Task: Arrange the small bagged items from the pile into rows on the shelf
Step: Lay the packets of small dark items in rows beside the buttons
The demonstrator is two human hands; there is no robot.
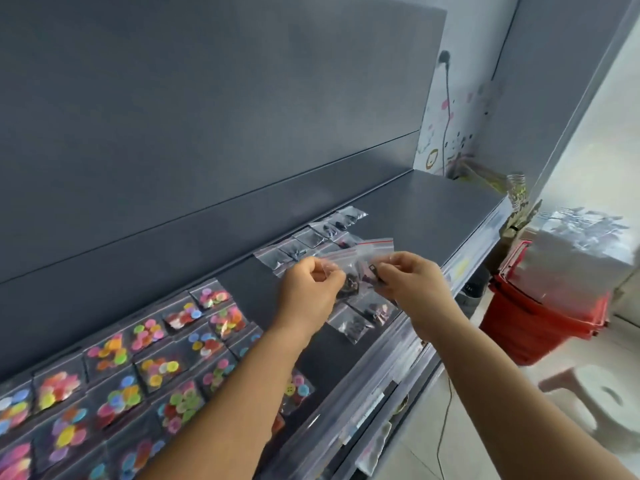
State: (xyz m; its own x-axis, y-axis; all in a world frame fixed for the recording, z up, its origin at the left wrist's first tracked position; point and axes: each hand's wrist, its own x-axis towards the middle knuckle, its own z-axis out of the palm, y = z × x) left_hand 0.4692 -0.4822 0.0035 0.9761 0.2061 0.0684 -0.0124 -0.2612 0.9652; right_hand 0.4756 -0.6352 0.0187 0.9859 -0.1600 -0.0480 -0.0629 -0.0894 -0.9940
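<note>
Bright-coloured button bags [114, 382] lie in rows along the dark shelf's [433, 209] near-left stretch. Above the shelf's middle, the left hand [308, 289] and right hand [412, 282] each pinch clear bags of dark pieces [360, 271], fingers curled onto the plastic. Beyond them, a row of dark-filled bags [311, 237] runs along the back edge.

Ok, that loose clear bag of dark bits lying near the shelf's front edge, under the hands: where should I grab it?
Pinch the clear bag of dark bits by its near corner, coming from the shelf's front edge. It lies flat, and that corner looks like empty film pointing toward the edge, with the contents bunched mid-bag.
</note>
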